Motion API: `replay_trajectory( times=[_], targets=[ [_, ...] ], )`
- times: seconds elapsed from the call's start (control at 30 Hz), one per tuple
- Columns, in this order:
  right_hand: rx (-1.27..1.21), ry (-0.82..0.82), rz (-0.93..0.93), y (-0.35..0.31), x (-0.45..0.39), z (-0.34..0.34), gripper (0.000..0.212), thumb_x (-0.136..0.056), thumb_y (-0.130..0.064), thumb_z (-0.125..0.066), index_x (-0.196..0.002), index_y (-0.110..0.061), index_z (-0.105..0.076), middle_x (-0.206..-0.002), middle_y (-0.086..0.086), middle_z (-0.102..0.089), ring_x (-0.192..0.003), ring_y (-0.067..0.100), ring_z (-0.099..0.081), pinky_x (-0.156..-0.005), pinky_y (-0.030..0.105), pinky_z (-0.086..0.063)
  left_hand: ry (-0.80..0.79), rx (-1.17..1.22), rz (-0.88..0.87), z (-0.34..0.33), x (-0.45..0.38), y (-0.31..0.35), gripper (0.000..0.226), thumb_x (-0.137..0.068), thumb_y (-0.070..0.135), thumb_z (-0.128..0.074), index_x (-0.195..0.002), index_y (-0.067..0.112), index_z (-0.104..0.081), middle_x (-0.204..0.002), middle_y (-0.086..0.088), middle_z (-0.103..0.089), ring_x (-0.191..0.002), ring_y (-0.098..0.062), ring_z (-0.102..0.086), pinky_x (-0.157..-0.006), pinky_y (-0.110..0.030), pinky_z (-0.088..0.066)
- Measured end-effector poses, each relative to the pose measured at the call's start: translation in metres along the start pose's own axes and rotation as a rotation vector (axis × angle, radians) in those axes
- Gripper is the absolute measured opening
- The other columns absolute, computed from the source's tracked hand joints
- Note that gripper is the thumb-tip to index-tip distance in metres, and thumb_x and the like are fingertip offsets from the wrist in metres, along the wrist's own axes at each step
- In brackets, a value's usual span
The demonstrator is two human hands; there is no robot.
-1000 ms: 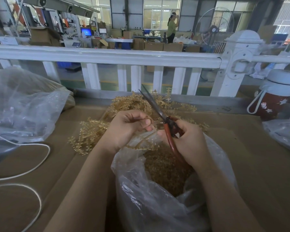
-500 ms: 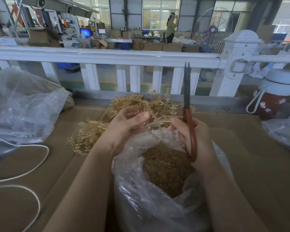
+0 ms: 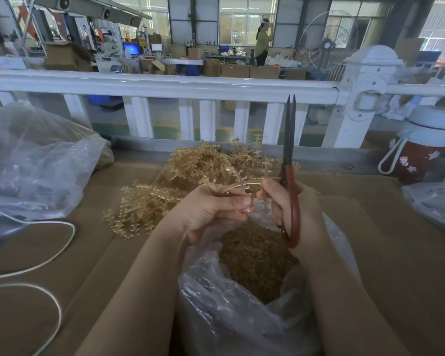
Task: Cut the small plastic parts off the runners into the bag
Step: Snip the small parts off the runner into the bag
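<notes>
My left hand (image 3: 211,214) pinches a thin amber plastic runner (image 3: 244,186) above the mouth of a clear plastic bag (image 3: 242,317). The bag holds a heap of small amber cut parts (image 3: 254,263). My right hand (image 3: 296,209) grips red-handled scissors (image 3: 290,176), their dark blades nearly closed and pointing straight up, while its thumb and fingertip also touch the runner's right end. A short toothed piece hangs from the runner between my hands. A pile of uncut amber runners (image 3: 190,176) lies on the cardboard just beyond my hands.
Cardboard (image 3: 370,240) covers the work surface. A large clear bag (image 3: 36,163) sits at the left, a white cord (image 3: 36,263) loops at the near left. A red bottle with a white lid (image 3: 421,147) and another bag (image 3: 437,204) are at the right. A white railing (image 3: 190,86) runs behind.
The scissors swung from leaning left to standing upright in my right hand. Both hands rose slightly and now hold the runner between them over the bag.
</notes>
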State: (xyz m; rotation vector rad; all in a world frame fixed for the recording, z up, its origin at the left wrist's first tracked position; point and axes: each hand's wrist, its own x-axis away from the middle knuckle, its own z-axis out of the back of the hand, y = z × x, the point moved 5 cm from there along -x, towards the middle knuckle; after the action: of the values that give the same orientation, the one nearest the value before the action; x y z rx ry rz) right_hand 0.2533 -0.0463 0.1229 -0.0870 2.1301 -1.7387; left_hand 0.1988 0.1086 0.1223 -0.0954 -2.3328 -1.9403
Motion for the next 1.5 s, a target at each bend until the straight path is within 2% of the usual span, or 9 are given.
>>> replay_trajectory(
  times=[0.1, 0.17, 0.27, 0.4, 0.53, 0.6, 0.87, 1.33, 1.5],
  targets=[
    [0.175, 0.099, 0.064, -0.005, 0.000, 0.001, 0.033, -0.082, -0.040, -0.077, -0.081, -0.007, -0.071, -0.064, 0.004, -0.068, -0.058, 0.008, -0.062, -0.060, 0.023, -0.050, 0.055, 0.065, -0.029, 0.007, -0.002, 0.002, 0.016, -0.060, 0.025, -0.082, -0.075, 0.018, -0.080, -0.085, -0.007, -0.077, -0.066, -0.012, -0.071, -0.058, -0.021, -0.055],
    [0.289, 0.132, 0.098, -0.008, 0.001, 0.002, 0.050, -0.067, -0.060, -0.076, -0.081, -0.012, -0.071, -0.070, 0.000, -0.070, -0.068, 0.009, -0.064, -0.069, 0.032, -0.051, 0.115, 0.187, -0.058, 0.013, -0.005, 0.003, 0.015, -0.063, 0.023, -0.081, -0.075, 0.015, -0.080, -0.082, -0.007, -0.077, -0.063, -0.010, -0.070, -0.055, -0.020, -0.055],
    [0.420, 0.093, 0.152, -0.008, 0.001, 0.000, 0.040, -0.066, -0.067, -0.080, -0.077, -0.030, -0.067, -0.071, -0.019, -0.068, -0.069, -0.003, -0.063, -0.068, 0.024, -0.044, 0.187, 0.327, -0.105, 0.021, -0.007, 0.004, 0.012, -0.065, 0.018, -0.078, -0.076, 0.012, -0.079, -0.081, -0.009, -0.077, -0.065, -0.010, -0.073, -0.055, -0.019, -0.056],
    [0.652, 0.005, 0.192, -0.002, 0.002, -0.006, 0.048, -0.062, -0.079, -0.064, -0.088, -0.039, -0.061, -0.087, -0.034, -0.065, -0.082, -0.010, -0.062, -0.066, 0.018, -0.041, 0.216, 0.376, -0.167, 0.025, -0.007, 0.007, 0.023, -0.066, 0.011, -0.077, -0.088, 0.006, -0.075, -0.083, -0.010, -0.076, -0.072, -0.013, -0.074, -0.061, -0.020, -0.058],
    [0.893, -0.033, 0.233, 0.000, 0.003, -0.009, 0.066, -0.060, -0.097, -0.049, -0.088, -0.038, -0.054, -0.080, -0.026, -0.063, -0.074, -0.006, -0.059, -0.058, 0.012, -0.037, 0.218, 0.366, -0.226, 0.025, -0.005, 0.012, 0.011, -0.067, 0.005, -0.074, -0.076, 0.011, -0.077, -0.079, -0.007, -0.076, -0.071, -0.012, -0.074, -0.058, -0.018, -0.057],
    [0.968, -0.026, 0.230, 0.002, 0.002, -0.008, 0.072, -0.060, -0.098, -0.042, -0.094, -0.035, -0.055, -0.086, -0.024, -0.063, -0.078, -0.005, -0.058, -0.061, 0.016, -0.041, 0.223, 0.365, -0.257, 0.026, -0.004, 0.014, 0.014, -0.068, 0.004, -0.073, -0.081, 0.008, -0.072, -0.078, -0.007, -0.075, -0.071, -0.012, -0.073, -0.060, -0.017, -0.057],
    [1.125, 0.010, 0.215, 0.005, -0.001, -0.006, 0.063, -0.069, -0.088, -0.053, -0.098, -0.033, -0.053, -0.093, -0.022, -0.059, -0.082, 0.004, -0.056, -0.066, 0.025, -0.046, 0.225, 0.313, -0.291, 0.020, -0.001, 0.017, 0.014, -0.071, 0.001, -0.070, -0.082, 0.008, -0.076, -0.080, -0.009, -0.076, -0.073, -0.013, -0.074, -0.062, -0.018, -0.056],
    [1.138, 0.029, 0.240, 0.003, 0.001, -0.007, 0.068, -0.063, -0.095, -0.040, -0.090, -0.034, -0.055, -0.073, -0.028, -0.051, -0.068, -0.010, -0.046, -0.055, 0.015, -0.035, 0.199, 0.245, -0.334, 0.019, 0.003, 0.020, 0.011, -0.069, 0.007, -0.074, -0.073, 0.015, -0.079, -0.083, -0.007, -0.077, -0.077, -0.013, -0.074, -0.063, -0.018, -0.056],
    [1.124, 0.031, 0.263, 0.005, 0.002, -0.008, 0.072, -0.064, -0.096, -0.040, -0.089, -0.031, -0.061, -0.070, -0.019, -0.061, -0.064, -0.006, -0.052, -0.054, 0.013, -0.040, 0.182, 0.246, -0.356, 0.018, 0.004, 0.021, 0.011, -0.070, 0.006, -0.073, -0.073, 0.015, -0.079, -0.081, -0.005, -0.077, -0.076, -0.013, -0.074, -0.064, -0.019, -0.056]
  ],
)
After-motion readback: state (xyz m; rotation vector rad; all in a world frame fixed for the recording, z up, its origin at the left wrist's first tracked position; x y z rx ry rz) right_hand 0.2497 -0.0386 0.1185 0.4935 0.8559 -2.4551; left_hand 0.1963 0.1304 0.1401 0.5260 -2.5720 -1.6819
